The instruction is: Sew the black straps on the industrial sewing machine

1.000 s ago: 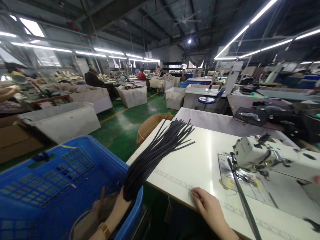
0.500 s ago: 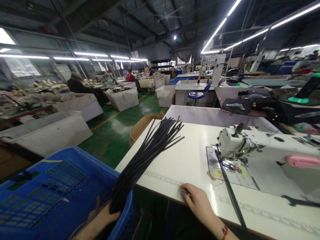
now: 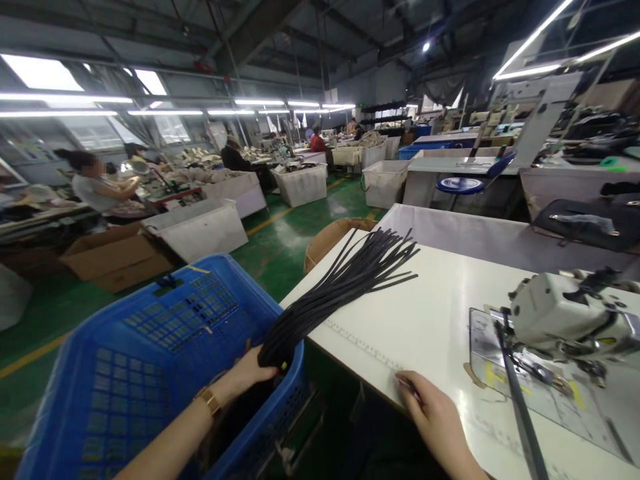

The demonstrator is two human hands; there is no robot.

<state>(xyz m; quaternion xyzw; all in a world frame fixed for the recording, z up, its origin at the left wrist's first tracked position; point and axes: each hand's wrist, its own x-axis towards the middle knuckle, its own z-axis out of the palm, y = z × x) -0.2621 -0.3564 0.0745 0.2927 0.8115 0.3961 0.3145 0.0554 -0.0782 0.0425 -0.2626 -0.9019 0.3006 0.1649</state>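
Evidently, the view swings leftward over the last half-second, so that more of the blue basket [image 3: 295,387] is shown, while the grip on the bundle of black strips [image 3: 330,290] is unchanged; the strips are thus judged to be under steady control. The left hand [image 3: 253,369], at the basket's near-side rim, has its fingers wrapped around the gathered end. From there the bundle crosses the rim and rests on the tabletop [image 3: 440,293], its free ends fanned out. The right hand [image 3: 435,407] lies at the tabletop's front edge, beside a row of ruler markings [image 3: 360,343]; its fingers pinch a small object, too hidden to identify.

Materials and textures: the strips are slender, matte and apparently pliable, bending smoothly near the grip and splaying unevenly beyond it. The basket is moulded plastic, its walls pierced by rectangular openings. The tabletop is smooth, pale and glossy — a streak of overhead light reflects along it. At right, a cream sewing machine [image 3: 550,313] with angular housing stands over a shiny metal plate [image 3: 480,333]; one flat, dark strip [image 3: 523,413] extends from beside its needle area towards the viewer.
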